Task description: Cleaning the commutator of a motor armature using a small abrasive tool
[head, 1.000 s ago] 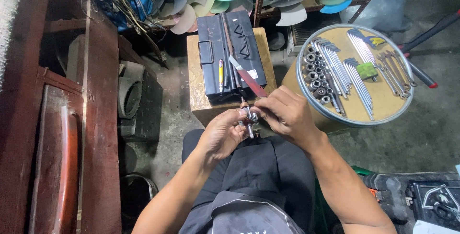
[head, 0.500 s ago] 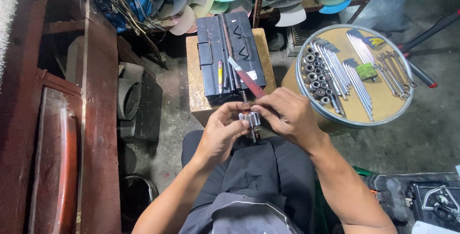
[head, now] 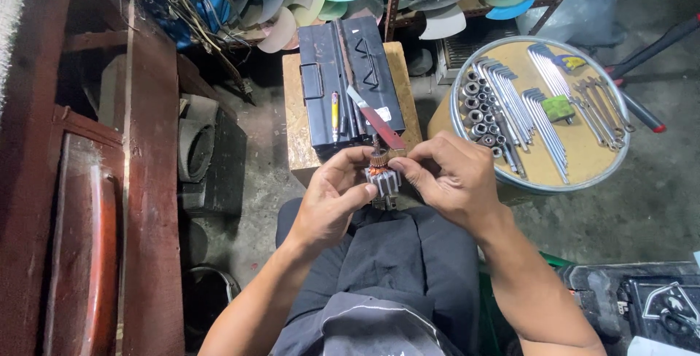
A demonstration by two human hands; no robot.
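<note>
Small motor armature (head: 381, 175) (slotted steel core, copper commutator on top) held above the lap, left hand (head: 329, 203) pinching one side, right hand (head: 450, 181) pinching the other; likely dense, rigid, windings delicate, so best gripped by the core

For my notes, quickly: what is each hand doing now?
Left hand: closed on the small motor rotor.
Right hand: fingertips pinching the same rotor.

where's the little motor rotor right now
In the head view it sits just left of centre, pinched between the left hand and right hand: the motor rotor is over the person's lap, just in front of the black metal toolbox.
</note>
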